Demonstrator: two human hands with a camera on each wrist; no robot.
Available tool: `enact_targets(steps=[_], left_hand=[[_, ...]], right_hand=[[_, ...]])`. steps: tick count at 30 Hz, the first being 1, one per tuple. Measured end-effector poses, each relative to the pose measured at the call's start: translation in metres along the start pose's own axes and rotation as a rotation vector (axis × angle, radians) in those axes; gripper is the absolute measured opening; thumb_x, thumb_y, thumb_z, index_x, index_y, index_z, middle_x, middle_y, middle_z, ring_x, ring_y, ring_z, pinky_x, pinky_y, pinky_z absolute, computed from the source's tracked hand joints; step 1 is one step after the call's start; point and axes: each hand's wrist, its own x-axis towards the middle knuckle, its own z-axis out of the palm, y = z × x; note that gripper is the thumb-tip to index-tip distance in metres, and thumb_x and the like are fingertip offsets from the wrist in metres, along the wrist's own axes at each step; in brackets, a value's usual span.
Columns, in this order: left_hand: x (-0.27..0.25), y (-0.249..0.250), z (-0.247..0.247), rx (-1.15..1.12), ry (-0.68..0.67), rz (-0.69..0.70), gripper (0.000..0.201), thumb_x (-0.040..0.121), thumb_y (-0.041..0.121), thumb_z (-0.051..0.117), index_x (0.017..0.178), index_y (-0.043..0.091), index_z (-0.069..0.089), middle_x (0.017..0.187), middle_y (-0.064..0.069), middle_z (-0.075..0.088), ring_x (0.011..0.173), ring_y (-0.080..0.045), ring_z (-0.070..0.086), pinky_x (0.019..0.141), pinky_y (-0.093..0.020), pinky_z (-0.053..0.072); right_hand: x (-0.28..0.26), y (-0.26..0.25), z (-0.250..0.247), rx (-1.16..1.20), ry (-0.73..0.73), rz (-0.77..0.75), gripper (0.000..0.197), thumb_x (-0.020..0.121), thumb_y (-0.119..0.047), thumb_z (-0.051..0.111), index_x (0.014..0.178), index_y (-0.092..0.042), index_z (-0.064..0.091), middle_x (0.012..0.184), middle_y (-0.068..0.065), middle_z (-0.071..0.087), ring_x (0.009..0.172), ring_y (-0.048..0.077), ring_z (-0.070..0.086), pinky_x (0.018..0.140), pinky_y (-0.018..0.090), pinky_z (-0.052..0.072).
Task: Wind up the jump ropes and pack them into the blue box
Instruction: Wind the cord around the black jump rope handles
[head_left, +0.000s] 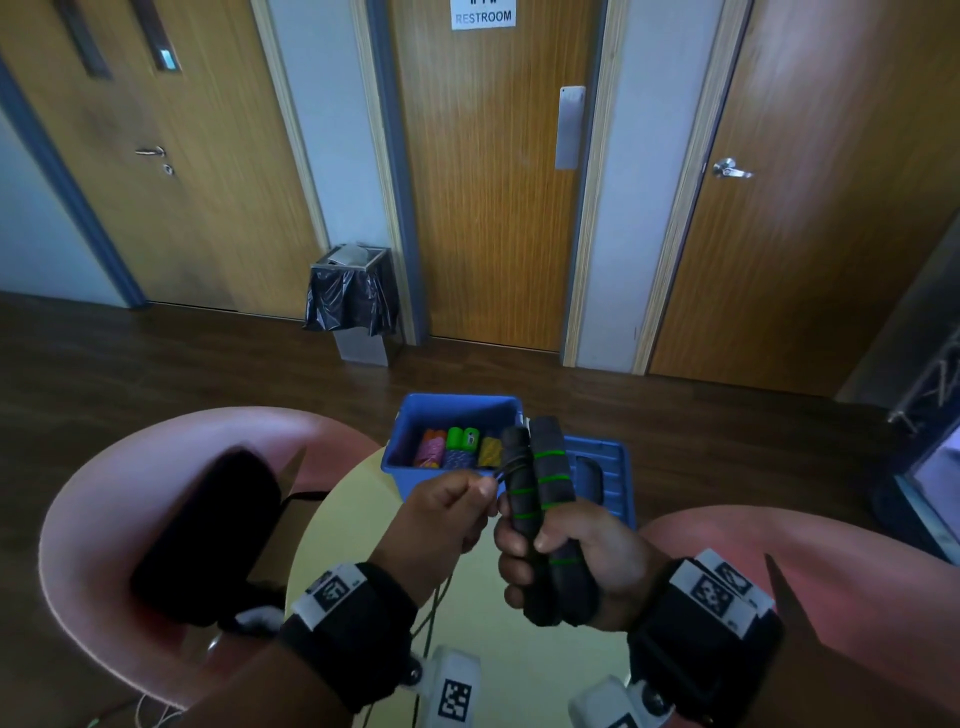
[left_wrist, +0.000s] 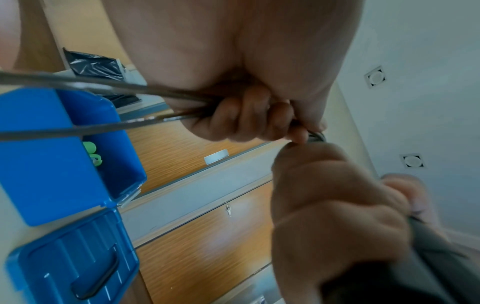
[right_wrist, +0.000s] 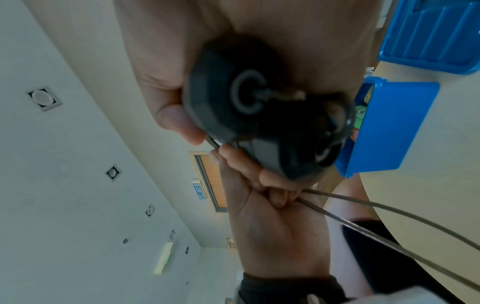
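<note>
Probably light: two foam handles (head_left: 540, 499), soft and grippy, likely to squash a little under the fingers, joined by a thin cord (left_wrist: 103, 90) that looks springy and smooth, apt to uncoil if let go. Best taken where already taken: handles bunched side by side in one fist, low on the foam, cord pinched close to the handle tops so each turn lands tight.

Held upright in the right hand (head_left: 576, 566), fingers and thumb curled round both handles together, above the pale round table (head_left: 519, 670) and just in front of the blue box (head_left: 447, 410). Pinched in the left hand (head_left: 447, 509) beside the handle tops, two strands of cord running through the curled fingers and trailing down past the table edge, so plenty seemingly left to wind.

Black foam, banded with thin green rings; a few dark turns of cord already round the upper part of the left handle. Round caps at the handle ends, cord emerging from the centre of one in the right wrist view.

Box open, lid (head_left: 602, 478) lying flat just beside it, several bright handles (head_left: 457, 447) already inside: pink, green, yellow.
</note>
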Motion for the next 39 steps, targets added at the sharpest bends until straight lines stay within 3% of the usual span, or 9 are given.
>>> enact_targets(steps=[4, 8, 13, 16, 23, 27, 30, 32, 39], left_hand=[[-0.001, 0.009, -0.007, 0.037, -0.116, 0.088, 0.034, 0.079, 0.048, 0.057, 0.055, 0.023, 0.051, 0.049, 0.007, 0.036, 0.046, -0.009, 0.03, 0.048, -0.02, 0.027], [-0.001, 0.016, -0.012, 0.29, -0.067, 0.202, 0.043, 0.082, 0.053, 0.05, 0.059, 0.018, 0.04, 0.053, 0.01, 0.033, 0.052, -0.004, 0.031, 0.052, -0.021, 0.027], [0.0, 0.023, -0.012, 0.535, -0.023, 0.269, 0.041, 0.089, 0.044, 0.052, 0.062, 0.017, 0.036, 0.052, 0.007, 0.03, 0.05, -0.005, 0.031, 0.048, -0.023, 0.026], [-0.006, 0.021, -0.011, 0.799, 0.045, 0.342, 0.048, 0.089, 0.056, 0.044, 0.059, 0.021, 0.032, 0.049, 0.001, 0.033, 0.05, -0.011, 0.036, 0.049, -0.034, 0.031], [-0.006, 0.02, -0.016, 1.107, 0.139, 0.459, 0.045, 0.089, 0.064, 0.04, 0.062, 0.029, 0.033, 0.053, 0.007, 0.035, 0.051, -0.011, 0.046, 0.046, -0.025, 0.029], [-0.003, 0.028, -0.016, 1.009, 0.038, 0.476, 0.041, 0.095, 0.052, 0.041, 0.065, 0.026, 0.038, 0.054, 0.01, 0.035, 0.053, -0.005, 0.038, 0.051, -0.023, 0.026], [-0.003, 0.032, -0.007, 0.772, -0.043, 0.417, 0.02, 0.1, 0.028, 0.052, 0.082, 0.021, 0.058, 0.059, 0.015, 0.047, 0.06, 0.003, 0.048, 0.054, -0.011, 0.03], [-0.004, 0.031, 0.0, 0.655, -0.015, 0.395, 0.017, 0.1, 0.019, 0.052, 0.088, 0.03, 0.057, 0.069, 0.018, 0.055, 0.065, 0.002, 0.053, 0.058, -0.009, 0.032], [-0.001, 0.026, 0.003, 0.693, 0.0, 0.418, 0.018, 0.094, 0.028, 0.053, 0.111, 0.027, 0.059, 0.101, 0.016, 0.065, 0.097, -0.002, 0.063, 0.08, -0.027, 0.05]], right_hand=[[-0.005, 0.001, 0.0, -0.006, -0.013, 0.009, 0.035, 0.063, -0.007, 0.056, 0.098, -0.011, 0.051, 0.079, 0.008, 0.047, 0.064, 0.022, 0.047, 0.066, 0.036, 0.042], [-0.001, -0.003, -0.002, -0.299, 0.262, 0.007, 0.037, 0.055, -0.01, 0.062, 0.089, -0.011, 0.049, 0.072, 0.007, 0.045, 0.057, 0.02, 0.046, 0.055, 0.03, 0.039], [0.003, -0.014, -0.002, -0.45, 0.418, 0.008, 0.033, 0.059, -0.009, 0.058, 0.091, -0.01, 0.048, 0.068, 0.008, 0.045, 0.054, 0.019, 0.047, 0.051, 0.028, 0.038], [0.001, -0.015, -0.002, -0.364, 0.425, 0.04, 0.041, 0.057, -0.01, 0.06, 0.095, -0.01, 0.047, 0.072, 0.01, 0.045, 0.054, 0.021, 0.048, 0.051, 0.029, 0.04], [-0.011, -0.011, 0.003, -0.157, 0.276, 0.139, 0.035, 0.06, -0.009, 0.055, 0.093, -0.012, 0.044, 0.072, 0.005, 0.046, 0.056, 0.02, 0.046, 0.057, 0.03, 0.04], [-0.011, -0.01, 0.009, -0.21, 0.283, 0.134, 0.032, 0.06, -0.009, 0.054, 0.089, -0.013, 0.044, 0.071, 0.004, 0.045, 0.055, 0.019, 0.045, 0.057, 0.03, 0.039], [-0.01, -0.013, 0.012, -0.236, 0.286, 0.105, 0.031, 0.06, -0.009, 0.054, 0.088, -0.012, 0.044, 0.07, 0.005, 0.046, 0.055, 0.02, 0.045, 0.056, 0.03, 0.04], [-0.01, -0.015, 0.014, -0.231, 0.293, 0.096, 0.031, 0.06, -0.008, 0.055, 0.09, -0.011, 0.045, 0.07, 0.006, 0.047, 0.056, 0.021, 0.046, 0.056, 0.03, 0.041], [-0.014, -0.016, 0.016, -0.171, 0.277, 0.189, 0.038, 0.062, -0.011, 0.058, 0.1, -0.012, 0.05, 0.075, 0.008, 0.053, 0.062, 0.024, 0.053, 0.064, 0.033, 0.049]])
